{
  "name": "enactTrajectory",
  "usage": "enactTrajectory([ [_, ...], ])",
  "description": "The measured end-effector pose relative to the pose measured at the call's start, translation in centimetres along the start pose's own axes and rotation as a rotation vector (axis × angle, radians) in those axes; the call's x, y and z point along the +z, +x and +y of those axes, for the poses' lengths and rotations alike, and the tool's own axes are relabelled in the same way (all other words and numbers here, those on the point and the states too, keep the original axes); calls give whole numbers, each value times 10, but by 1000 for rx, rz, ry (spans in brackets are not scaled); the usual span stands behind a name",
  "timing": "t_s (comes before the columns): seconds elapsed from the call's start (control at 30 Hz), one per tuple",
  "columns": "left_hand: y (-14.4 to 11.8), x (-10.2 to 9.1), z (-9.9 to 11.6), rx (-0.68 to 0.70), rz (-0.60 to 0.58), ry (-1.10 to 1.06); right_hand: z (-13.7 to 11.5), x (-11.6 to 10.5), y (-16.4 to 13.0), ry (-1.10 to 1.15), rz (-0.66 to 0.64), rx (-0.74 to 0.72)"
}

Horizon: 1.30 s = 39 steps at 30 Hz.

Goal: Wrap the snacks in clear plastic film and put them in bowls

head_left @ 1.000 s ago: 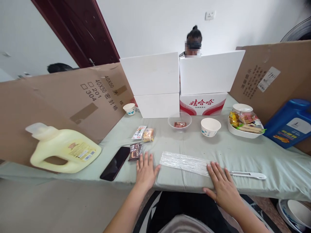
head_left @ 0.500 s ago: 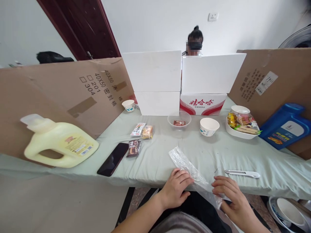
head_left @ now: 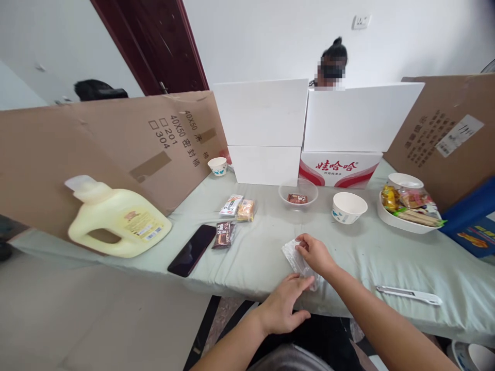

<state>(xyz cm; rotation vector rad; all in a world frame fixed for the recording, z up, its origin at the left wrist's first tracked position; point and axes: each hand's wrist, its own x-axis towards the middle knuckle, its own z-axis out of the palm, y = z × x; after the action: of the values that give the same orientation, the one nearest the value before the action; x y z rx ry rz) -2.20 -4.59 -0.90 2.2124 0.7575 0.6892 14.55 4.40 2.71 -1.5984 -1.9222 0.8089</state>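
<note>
Head view: clear plastic bag (head_left: 297, 258) lies on pale green cloth (head_left: 348, 247) near front table edge. Right hand (head_left: 315, 253) lies over bag's far end, fingers curled, pinching it. Left hand (head_left: 281, 308) at bag's near end by table edge, fingers half bent, loose; can't tell if it grips. Cutter (head_left: 410, 294) well to the right. Phone (head_left: 192, 249) + cocoa pack (head_left: 223, 235) to the left, yellow jug (head_left: 118, 224) further left. Paper cup (head_left: 348, 207) + clear bowl (head_left: 298, 195) behind.
</note>
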Motion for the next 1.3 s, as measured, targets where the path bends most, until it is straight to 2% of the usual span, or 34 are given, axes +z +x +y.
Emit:
enactTrajectory([
  [0.13,1,-3,2,-50,12,-32,2,11,9,-80,-3,34],
  [0.37,1,0,4,-2,54,42,0,15,15,-194,-37,37],
  [0.47,1,-4,5,30,212,97,-1,15,15,-223,-45,41],
  [0.53,5,-13,2,39,372,150,-2,15,16,-230,-53,42],
  [0.6,13,-24,-4,36,466,205,-4,13,17,-231,-61,48],
  [0.7,27,-37,-18,5,407,294,-7,10,18,-213,-82,59],
  [0.8,35,-40,-31,-92,321,389,-3,1,11,-170,-113,65],
  [0.97,35,-35,-37,-126,292,456,22,-22,-31,-146,-175,59],
  [1.07,35,-34,-35,-112,248,470,31,-28,-59,-190,-116,73],
  [1.13,35,-35,-34,-110,232,478,29,-25,-72,-268,17,-33],
  [1.2,35,-35,-35,-111,238,483,24,-18,-80,-409,150,-284],
  [1.27,35,-35,-35,-104,246,484,23,-7,-86,-578,188,-553],
  [1.3,34,-35,-35,-99,250,485,24,-1,-89,-644,171,-635],
])
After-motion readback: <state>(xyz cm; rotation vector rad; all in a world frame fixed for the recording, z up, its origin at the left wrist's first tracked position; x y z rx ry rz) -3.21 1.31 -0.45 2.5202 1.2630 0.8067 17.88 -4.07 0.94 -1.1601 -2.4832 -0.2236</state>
